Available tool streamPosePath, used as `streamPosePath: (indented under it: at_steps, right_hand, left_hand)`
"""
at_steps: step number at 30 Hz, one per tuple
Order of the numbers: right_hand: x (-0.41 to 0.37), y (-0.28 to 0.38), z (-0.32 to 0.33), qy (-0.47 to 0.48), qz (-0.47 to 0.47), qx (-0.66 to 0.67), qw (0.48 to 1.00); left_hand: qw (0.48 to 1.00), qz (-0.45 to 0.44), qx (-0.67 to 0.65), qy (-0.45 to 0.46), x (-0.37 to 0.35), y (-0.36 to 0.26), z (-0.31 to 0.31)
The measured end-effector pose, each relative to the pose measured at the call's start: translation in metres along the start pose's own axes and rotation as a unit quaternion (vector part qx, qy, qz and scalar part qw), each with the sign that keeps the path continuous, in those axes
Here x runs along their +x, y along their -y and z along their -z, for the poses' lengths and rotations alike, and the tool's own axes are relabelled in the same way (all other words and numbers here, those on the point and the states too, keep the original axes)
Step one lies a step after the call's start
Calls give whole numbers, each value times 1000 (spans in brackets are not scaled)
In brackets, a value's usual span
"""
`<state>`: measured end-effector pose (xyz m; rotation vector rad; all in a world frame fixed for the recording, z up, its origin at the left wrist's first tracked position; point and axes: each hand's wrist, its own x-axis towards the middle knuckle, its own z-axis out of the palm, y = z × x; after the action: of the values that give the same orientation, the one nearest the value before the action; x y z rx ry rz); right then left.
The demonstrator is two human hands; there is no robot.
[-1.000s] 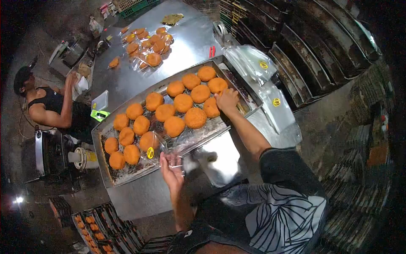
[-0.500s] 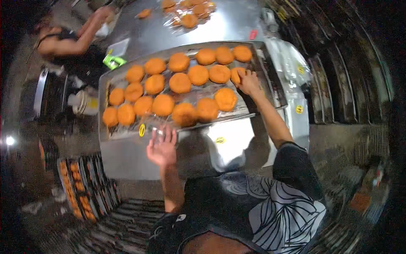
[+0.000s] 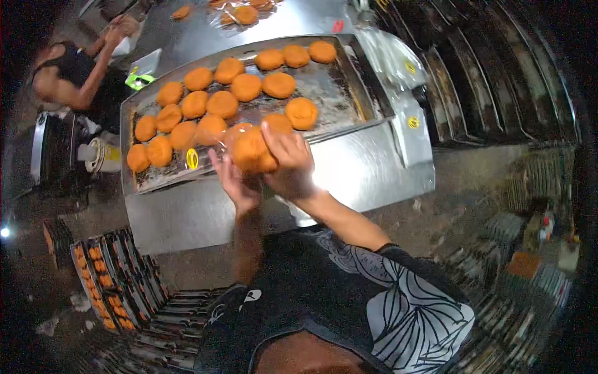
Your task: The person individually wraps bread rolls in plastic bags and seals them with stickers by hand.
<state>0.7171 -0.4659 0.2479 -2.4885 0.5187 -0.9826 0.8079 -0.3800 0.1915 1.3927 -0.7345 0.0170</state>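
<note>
My right hand (image 3: pixel 289 161) is closed on orange-brown buns (image 3: pixel 252 151) above the front edge of the baking tray (image 3: pixel 349 129). Just left of it, my left hand (image 3: pixel 237 186) holds a clear plastic bag with a yellow label (image 3: pixel 192 158), its fingers partly spread beside the buns. How far the buns are inside the bag is hard to tell. Several round buns (image 3: pixel 246 87) lie in rows on the tray, mostly over its left and middle parts.
Clear bags with yellow labels (image 3: pixel 408 100) lie right of the tray. Bagged buns (image 3: pixel 245 15) rest on the metal table (image 3: pixel 299 19). A person (image 3: pixel 68 75) stands at left. Tray racks (image 3: pixel 467 81) line the right, and a rack with buns (image 3: pixel 99 280) stands lower left.
My right hand has moved left from the tray's right side to my left hand, now with buns in it. Fewer buns lie on the tray's right part. The view has shifted.
</note>
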Motion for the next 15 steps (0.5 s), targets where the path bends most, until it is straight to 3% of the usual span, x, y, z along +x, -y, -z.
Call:
streamPosePath:
  at_steps: [1, 2, 3, 5, 6, 7, 9, 10, 12, 13, 14, 15]
  right_hand:
    - [-5, 4, 8, 26, -34, 15, 999]
    - [-11, 4, 10, 21, 20, 46, 999]
    - [-10, 3, 10, 16, 22, 41, 999]
    - [-8, 11, 8, -27, -59, -22, 998]
    - [-5, 9, 3, -55, -22, 7, 998]
    - [-9, 4, -8, -52, -29, 42, 997]
    - [-33, 7, -3, -12, -173, 330, 928]
    - [-34, 3, 3, -10, -121, 183, 976]
    - [-34, -36, -2, 28, -76, 115, 990]
    - [-12, -45, 8, 159, -204, 168, 951]
    - [13, -57, 7, 27, -169, 195, 966]
    - [46, -68, 8, -58, -92, 151, 983]
  left_hand:
    - [990, -72, 111, 53, 0, -12, 0]
    - [978, 127, -163, -1, -2, -33, -10]
    - [853, 312, -415, -53, -3, -43, -17]
    - [817, 300, -491, -27, -29, 14, -17]
    - [763, 316, -563, -6, -34, 19, -18]
    - [751, 337, -568, 4, -37, 23, -15]
    - [757, 382, -529, 22, -38, 7, -16]
    - [771, 398, -496, 40, -39, -2, -18]
    - [802, 425, -406, 102, -49, -10, -22]
    - [817, 430, -357, 141, -55, -9, -25]
    - [857, 385, -243, 240, -67, 6, -25]
    - [891, 284, -108, 337, -85, 25, -22]
